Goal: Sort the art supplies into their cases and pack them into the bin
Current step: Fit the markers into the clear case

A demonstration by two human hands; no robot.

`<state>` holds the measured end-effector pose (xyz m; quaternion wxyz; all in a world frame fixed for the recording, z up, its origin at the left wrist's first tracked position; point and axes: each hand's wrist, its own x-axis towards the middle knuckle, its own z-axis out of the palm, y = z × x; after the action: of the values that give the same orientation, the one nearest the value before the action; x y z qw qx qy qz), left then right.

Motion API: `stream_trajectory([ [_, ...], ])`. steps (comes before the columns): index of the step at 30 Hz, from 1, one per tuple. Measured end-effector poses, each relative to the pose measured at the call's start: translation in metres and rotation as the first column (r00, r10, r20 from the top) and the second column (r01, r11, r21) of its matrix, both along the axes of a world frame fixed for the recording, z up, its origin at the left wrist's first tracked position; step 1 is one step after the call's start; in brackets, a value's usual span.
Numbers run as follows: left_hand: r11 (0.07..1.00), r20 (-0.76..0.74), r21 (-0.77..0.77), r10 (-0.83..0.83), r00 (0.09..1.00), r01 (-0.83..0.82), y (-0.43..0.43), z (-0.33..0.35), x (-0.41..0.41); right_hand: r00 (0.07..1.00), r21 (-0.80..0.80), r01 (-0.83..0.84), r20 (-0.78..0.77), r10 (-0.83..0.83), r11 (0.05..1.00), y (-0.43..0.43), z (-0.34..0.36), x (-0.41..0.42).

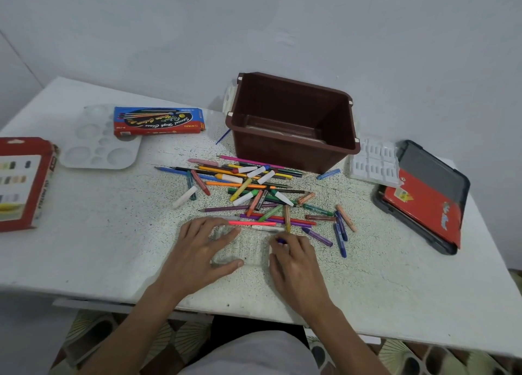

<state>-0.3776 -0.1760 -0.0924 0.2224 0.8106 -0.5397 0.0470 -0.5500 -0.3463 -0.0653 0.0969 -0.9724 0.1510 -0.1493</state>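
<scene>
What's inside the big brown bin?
A flat, shiny, clear-looking thing lies on the floor of the brown bin. Nothing else shows in it. Its near wall hides the front of the floor.

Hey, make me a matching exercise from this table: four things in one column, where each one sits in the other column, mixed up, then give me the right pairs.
Things
1. brown bin
2. white palette
3. blue pencil box
4. grey case with red cover

Places
A. farthest to the right
B. lying partly on top of the palette
C. directly behind the pile of pencils and crayons
D. back left, one corner under a box

Pairs: 1-C, 2-D, 3-B, 4-A
</scene>
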Motion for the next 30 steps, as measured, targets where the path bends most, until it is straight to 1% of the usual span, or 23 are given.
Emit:
stream_trajectory([
  [5,1.0,-0.004,-0.018,0.002,1.0,-0.002,0.001,-0.001,0.001,0.998,0.088,0.019,0.062,-0.024,0.996,-0.002,0.0,-0.014],
  [10,0.999,0.004,-0.032,-0.002,1.0,0.002,0.001,-0.001,0.0,0.999,0.087,-0.009,0.05,0.005,0.996,-0.008,-0.014,-0.025],
  [14,1.0,-0.009,-0.015,0.003,1.0,-0.003,0.001,-0.003,0.0,0.999,0.083,-0.014,0.05,0.01,0.996,-0.008,-0.02,-0.028],
  [17,1.0,-0.024,-0.03,0.004,1.0,-0.005,0.001,-0.001,-0.001,0.999,0.09,-0.012,0.05,0.007,0.996,-0.007,-0.02,-0.028],
  [19,0.997,-0.026,-0.062,0.033,0.999,-0.035,0.001,0.0,-0.001,0.999,0.093,-0.003,0.047,-0.001,0.996,-0.006,-0.021,-0.028],
  [22,0.968,-0.064,-0.156,0.187,0.98,-0.195,0.001,0.001,0.002,0.999,0.095,0.004,0.047,-0.008,0.995,-0.005,-0.022,-0.028],
  [24,0.904,-0.117,-0.212,0.352,0.929,-0.37,0.0,0.0,0.006,0.999,0.095,0.005,0.049,-0.01,0.995,-0.005,-0.023,-0.027],
  [26,0.792,-0.231,-0.222,0.524,0.82,-0.569,-0.001,0.001,0.011,0.999,0.096,0.009,0.051,-0.014,0.995,-0.006,-0.023,-0.028],
  [28,0.68,-0.34,-0.173,0.638,0.691,-0.713,-0.003,0.002,0.017,0.998,0.099,0.018,0.05,-0.023,0.995,-0.006,-0.022,-0.028],
  [30,0.613,-0.388,-0.093,0.704,0.595,-0.785,-0.007,0.003,0.025,0.998,0.098,0.024,0.047,-0.029,0.995,-0.006,-0.022,-0.027],
])
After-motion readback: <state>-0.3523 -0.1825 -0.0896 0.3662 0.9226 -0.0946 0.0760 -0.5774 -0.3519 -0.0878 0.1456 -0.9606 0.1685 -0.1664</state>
